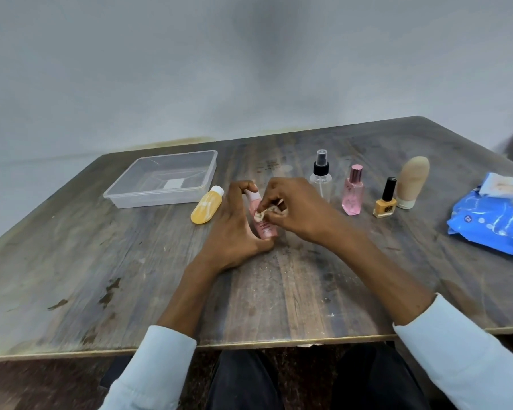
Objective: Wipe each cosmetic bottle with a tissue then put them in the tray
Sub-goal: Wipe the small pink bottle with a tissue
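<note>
Fingertips of the right hand [296, 211] pinch a small crumpled tissue [261, 216] and press it against the side of a slim pink bottle [262, 221] at the centre of the frame. That bottle is gripped lengthwise by the left hand [234, 229]: the curled forefinger hooks over its pale cap at the top, and the thumb braces its lower end just above the table [131, 276]. Both forearms run down toward the bottom edge of the frame into pale blue sleeves [154, 368].

Just left of the left hand, a yellow bottle [207, 209] with a white cap lies on its side, its cap pointing toward the clear plastic tray [160, 180] in the upper left part of the table. No bottle lies in the tray; only a white label shows on its floor.

To the right of the hands, four more items stand upright in a row: a clear spray bottle [320, 177] with a black pump, a pink perfume bottle [353, 193], a small yellow nail polish bottle [385, 202] with a black cap, and a beige tube [412, 182] standing on its white cap. At the far right edge lies a blue tissue pack [492, 223], its flap lifted.
</note>
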